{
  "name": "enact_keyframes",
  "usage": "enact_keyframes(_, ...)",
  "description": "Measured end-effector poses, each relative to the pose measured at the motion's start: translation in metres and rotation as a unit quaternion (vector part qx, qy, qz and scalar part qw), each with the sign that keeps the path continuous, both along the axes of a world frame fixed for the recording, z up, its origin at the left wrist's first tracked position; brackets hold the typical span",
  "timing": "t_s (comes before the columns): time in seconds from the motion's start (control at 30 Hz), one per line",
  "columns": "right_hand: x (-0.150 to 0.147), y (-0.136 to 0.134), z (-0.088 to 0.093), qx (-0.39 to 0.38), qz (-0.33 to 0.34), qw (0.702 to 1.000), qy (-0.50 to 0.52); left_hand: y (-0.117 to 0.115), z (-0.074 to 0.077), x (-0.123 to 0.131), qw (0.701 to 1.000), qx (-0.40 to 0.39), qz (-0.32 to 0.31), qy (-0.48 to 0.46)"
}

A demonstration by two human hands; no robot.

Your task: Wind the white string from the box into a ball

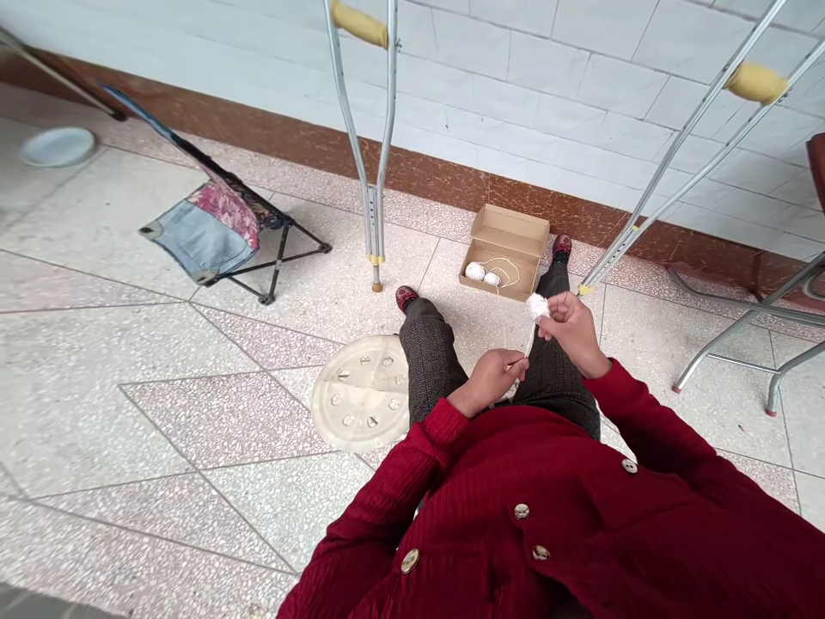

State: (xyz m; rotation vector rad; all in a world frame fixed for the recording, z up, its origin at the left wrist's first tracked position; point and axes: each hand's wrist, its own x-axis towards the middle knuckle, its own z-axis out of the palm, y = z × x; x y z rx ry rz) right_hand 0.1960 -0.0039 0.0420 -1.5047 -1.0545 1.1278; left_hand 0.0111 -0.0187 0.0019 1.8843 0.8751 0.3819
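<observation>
In what looks like winding, the right hand (573,328) pinches a white yarn ball (537,306) out over the lap (559,397) while the left hand (493,376) pinches its strand (532,339), the next turn likely needing steady tension.

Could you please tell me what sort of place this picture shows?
Probably a home's hall or porch, though I cannot tell which: the terrazzo floor, tiled wall and fabric folding chair suggest it.
</observation>
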Motion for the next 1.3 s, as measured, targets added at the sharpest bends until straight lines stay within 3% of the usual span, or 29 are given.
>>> enact_keyframes(0.07, 0.003, 0.011, -0.014, 0.016, 0.01, 0.997, -0.068, -0.001, 0.007, -0.001, 0.999, 0.03, -0.01, 0.014)
enact_keyframes(0.17, 0.002, 0.005, -0.035, -0.001, 0.127, 0.981, -0.144, 0.005, 0.017, -0.01, 0.993, 0.108, -0.004, 0.039)
enact_keyframes(0.27, -0.001, -0.02, -0.04, -0.085, 0.265, 0.959, -0.048, 0.013, 0.023, -0.024, 0.985, 0.165, -0.002, 0.04)
enact_keyframes(0.37, -0.002, -0.039, -0.022, -0.155, 0.331, 0.925, 0.101, 0.02, 0.024, -0.031, 0.986, 0.166, 0.009, 0.01)
enact_keyframes(0.47, -0.002, -0.043, 0.007, -0.142, 0.295, 0.929, 0.174, 0.022, 0.021, -0.026, 0.992, 0.119, 0.034, -0.032)
enact_keyframes(0.6, -0.001, -0.027, 0.034, -0.1, 0.163, 0.97, 0.15, 0.014, 0.011, -0.01, 0.995, 0.063, 0.062, -0.046)
enact_keyframes(0.7, 0.006, -0.003, 0.033, -0.049, 0.05, 0.995, 0.069, 0.004, 0.006, -0.004, 0.999, 0.034, 0.035, -0.021)
enact_keyframes(0.8, 0.015, 0.02, 0.012, 0.004, -0.025, 0.999, -0.031, -0.005, 0.009, -0.007, 0.999, 0.041, 0.005, 0.005)
enact_keyframes(0.87, 0.018, 0.025, -0.008, 0.016, -0.014, 0.993, -0.117, -0.006, 0.014, -0.011, 0.997, 0.073, -0.008, 0.02)
enact_keyframes(0.97, 0.012, 0.012, -0.038, -0.007, 0.115, 0.966, -0.233, 0.0, 0.024, -0.019, 0.989, 0.142, -0.007, 0.03)
enact_keyframes(1.07, -0.003, -0.017, -0.049, -0.041, 0.263, 0.952, -0.153, 0.015, 0.031, -0.029, 0.982, 0.188, 0.007, 0.029)
enact_keyframes(1.17, -0.014, -0.041, -0.037, -0.076, 0.309, 0.948, -0.004, 0.031, 0.03, -0.035, 0.983, 0.181, 0.023, 0.024)
enact_keyframes(1.3, -0.013, -0.046, -0.001, -0.099, 0.252, 0.958, 0.097, 0.038, 0.019, -0.03, 0.995, 0.081, 0.05, -0.014)
